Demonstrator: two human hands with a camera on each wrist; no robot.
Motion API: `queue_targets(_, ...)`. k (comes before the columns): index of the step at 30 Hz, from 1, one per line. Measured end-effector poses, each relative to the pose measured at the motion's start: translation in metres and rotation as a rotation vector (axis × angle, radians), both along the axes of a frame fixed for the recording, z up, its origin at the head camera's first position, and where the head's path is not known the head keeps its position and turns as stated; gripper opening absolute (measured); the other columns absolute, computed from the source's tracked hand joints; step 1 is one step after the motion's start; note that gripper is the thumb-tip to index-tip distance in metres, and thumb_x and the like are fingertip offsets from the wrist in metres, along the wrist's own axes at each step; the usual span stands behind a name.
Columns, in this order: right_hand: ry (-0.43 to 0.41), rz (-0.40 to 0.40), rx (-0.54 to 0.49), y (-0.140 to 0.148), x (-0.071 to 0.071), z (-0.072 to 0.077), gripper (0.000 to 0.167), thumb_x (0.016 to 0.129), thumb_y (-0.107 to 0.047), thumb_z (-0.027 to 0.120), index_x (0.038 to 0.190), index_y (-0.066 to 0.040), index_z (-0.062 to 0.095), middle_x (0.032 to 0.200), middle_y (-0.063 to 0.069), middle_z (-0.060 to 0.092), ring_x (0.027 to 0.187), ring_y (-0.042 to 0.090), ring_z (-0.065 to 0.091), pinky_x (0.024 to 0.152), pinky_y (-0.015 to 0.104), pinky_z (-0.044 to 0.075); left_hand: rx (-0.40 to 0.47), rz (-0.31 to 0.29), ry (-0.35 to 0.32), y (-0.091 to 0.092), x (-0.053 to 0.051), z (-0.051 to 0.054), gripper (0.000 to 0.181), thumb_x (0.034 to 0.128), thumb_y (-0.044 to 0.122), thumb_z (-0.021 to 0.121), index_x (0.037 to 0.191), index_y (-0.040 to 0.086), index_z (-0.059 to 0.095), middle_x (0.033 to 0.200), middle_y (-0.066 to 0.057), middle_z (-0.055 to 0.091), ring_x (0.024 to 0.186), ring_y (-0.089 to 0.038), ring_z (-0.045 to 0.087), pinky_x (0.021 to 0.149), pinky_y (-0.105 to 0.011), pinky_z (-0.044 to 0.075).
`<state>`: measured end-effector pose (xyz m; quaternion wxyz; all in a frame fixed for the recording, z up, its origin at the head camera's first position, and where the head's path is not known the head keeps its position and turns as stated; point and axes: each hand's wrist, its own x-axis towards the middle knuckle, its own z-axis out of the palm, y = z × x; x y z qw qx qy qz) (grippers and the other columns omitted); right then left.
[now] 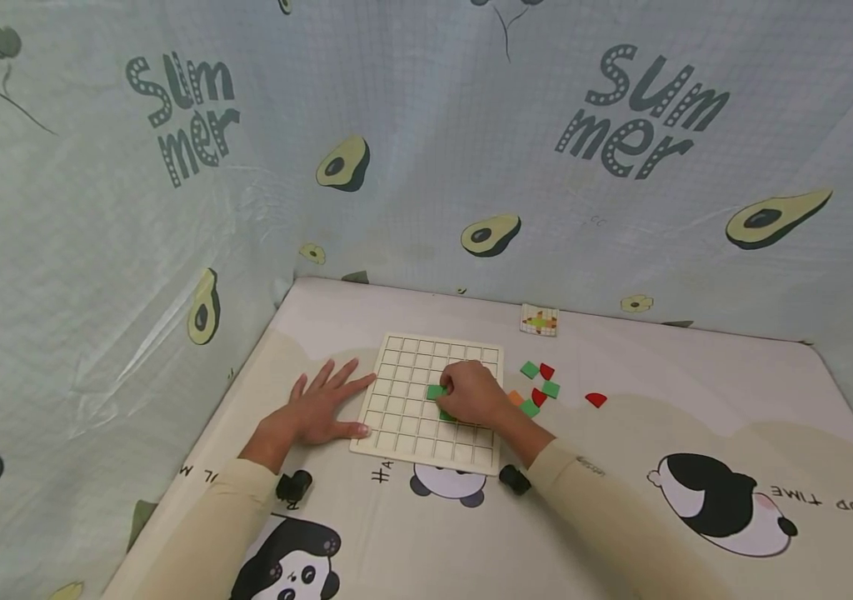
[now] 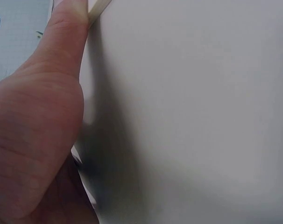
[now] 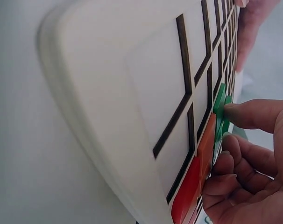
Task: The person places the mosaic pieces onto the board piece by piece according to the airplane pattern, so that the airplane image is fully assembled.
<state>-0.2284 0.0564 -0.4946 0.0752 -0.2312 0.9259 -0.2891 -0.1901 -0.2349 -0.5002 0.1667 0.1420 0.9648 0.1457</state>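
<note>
A pale gridded board [image 1: 396, 400] lies on the table. My left hand [image 1: 314, 412] is spread flat beside it, the thumb and index fingertip at its left edge; in the left wrist view the thumb of that hand [image 2: 53, 98] meets the board's edge [image 2: 99, 9]. Over the board, my right hand [image 1: 475, 392] pinches a green square [image 1: 436, 392], with another green piece [image 1: 446, 415] just below. The right wrist view has the fingers of this hand [image 3: 227, 122] at the green pieces [image 3: 219, 102], beside an orange piece [image 3: 206, 144] and a red piece [image 3: 186, 191] on the board [image 3: 104, 107].
Right of the board lie several loose pieces: green squares [image 1: 530, 369], red pieces [image 1: 546, 372] and an orange one [image 1: 516, 397]. A red piece [image 1: 596, 400] sits farther right. A small pattern card [image 1: 539, 320] is at the back, before a printed curtain [image 1: 411, 150].
</note>
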Motion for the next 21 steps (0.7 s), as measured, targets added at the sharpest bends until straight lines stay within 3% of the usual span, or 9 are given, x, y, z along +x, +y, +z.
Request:
queue_targets(13, 0.003, 0.015, 0.004, 0.010, 0.002, -0.002, 0.019, 0.092, -0.011, 0.074, 0.108, -0.002, 0.078, 0.074, -0.001, 0.063, 0.068, 0.009, 0.052, 0.073, 0.030, 0.051, -0.008, -0.006, -0.008, 0.003, -0.001, -0.001, 0.090, 0.0910, 0.061, 0.071, 0.165, 0.030, 0.031, 0.178, -0.010, 0.012, 0.163, -0.048, 0.004, 0.123, -0.077, 0.006)
queue_targets(21, -0.126, 0.058, -0.058, 0.060, 0.007, 0.006, 0.009, 0.093, -0.008, 0.074, 0.100, -0.008, 0.079, 0.084, 0.000, 0.067, 0.078, 0.013, 0.055, 0.067, 0.024, 0.048, -0.001, -0.003, -0.006, 0.001, -0.001, -0.001, 0.090, 0.0908, 0.059, 0.072, 0.165, 0.029, 0.031, 0.177, -0.011, 0.012, 0.162, -0.048, 0.004, 0.123, -0.078, 0.006)
